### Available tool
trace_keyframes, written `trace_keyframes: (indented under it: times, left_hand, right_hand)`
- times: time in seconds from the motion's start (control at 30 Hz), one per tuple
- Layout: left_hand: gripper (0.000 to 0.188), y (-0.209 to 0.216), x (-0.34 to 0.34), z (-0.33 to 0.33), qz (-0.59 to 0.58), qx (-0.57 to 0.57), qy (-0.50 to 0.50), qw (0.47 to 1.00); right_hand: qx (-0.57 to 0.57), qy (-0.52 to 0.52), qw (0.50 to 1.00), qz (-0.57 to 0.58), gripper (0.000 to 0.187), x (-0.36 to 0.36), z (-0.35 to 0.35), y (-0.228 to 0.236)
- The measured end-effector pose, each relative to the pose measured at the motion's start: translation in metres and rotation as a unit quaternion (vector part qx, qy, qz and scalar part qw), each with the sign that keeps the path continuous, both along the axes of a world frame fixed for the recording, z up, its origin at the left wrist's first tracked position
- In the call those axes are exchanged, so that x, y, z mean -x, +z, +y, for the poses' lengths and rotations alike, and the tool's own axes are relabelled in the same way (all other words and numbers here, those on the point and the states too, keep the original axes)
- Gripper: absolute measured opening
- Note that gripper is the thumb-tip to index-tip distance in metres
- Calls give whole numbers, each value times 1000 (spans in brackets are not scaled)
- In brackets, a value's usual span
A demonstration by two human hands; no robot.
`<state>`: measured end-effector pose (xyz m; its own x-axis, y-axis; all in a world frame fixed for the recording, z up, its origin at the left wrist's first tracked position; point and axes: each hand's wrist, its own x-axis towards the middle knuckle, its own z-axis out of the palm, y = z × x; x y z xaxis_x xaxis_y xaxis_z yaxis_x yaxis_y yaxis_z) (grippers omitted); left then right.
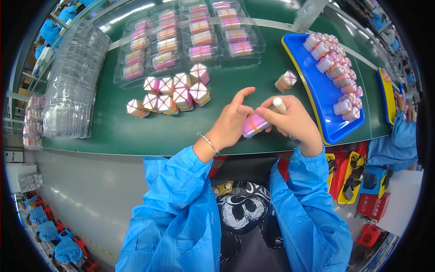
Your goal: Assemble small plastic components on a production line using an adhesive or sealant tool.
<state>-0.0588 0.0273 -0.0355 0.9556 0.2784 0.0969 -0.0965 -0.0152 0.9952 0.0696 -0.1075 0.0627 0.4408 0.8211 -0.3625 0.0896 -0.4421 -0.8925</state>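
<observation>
Fingers [271,117] on pink pack [256,125]; green tabletop [172,131], grey floor [104,181]

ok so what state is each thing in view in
held pack, banded, tilted
right hand, closed on held pack
left hand, partly open, beside held pack
white stick, rounded end up
upright packs, clustered
lone pack, apart
blue tray, part-filled
tray stack, piled up

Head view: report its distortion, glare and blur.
In the head view, fisheye curvature bows the front edge of the green tabletop, with black at the rim; in the head view, glints streak the stacked clear plastic trays and pale reflections mark the smooth grey floor; in the head view, the bare right hand has clear outlines.
</observation>
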Motion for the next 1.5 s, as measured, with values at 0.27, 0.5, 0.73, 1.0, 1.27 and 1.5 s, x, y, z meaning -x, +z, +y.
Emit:
trace_keyframes:
  times: [0.27,0.5,0.73,1.0,1.27,1.5]
  left_hand:
    - [39,44,45,5,-9,-553,404,729]
    - [48,33,57,42,89,-627,368,681]
    - [45,38,56,34,49,-640,371,671]
    - [50,49,34,-5,-77,-365,191,908]
    - [44,15,17,-20,-17,-148,95,984]
    - [46,20,16,-23,-23,-201,116,972]
  right_hand:
    - [-147,-52,987,-43,32,-27,-58,-6]
    - [-198,-33,955,-219,37,-39,-66,-14]
    - [-128,-27,961,-245,37,-25,-54,-8]
    - [-427,-131,887,-122,23,-9,-43,28]
    - [-530,-59,846,16,16,6,9,19]
    - [-486,-28,873,38,16,19,32,3]
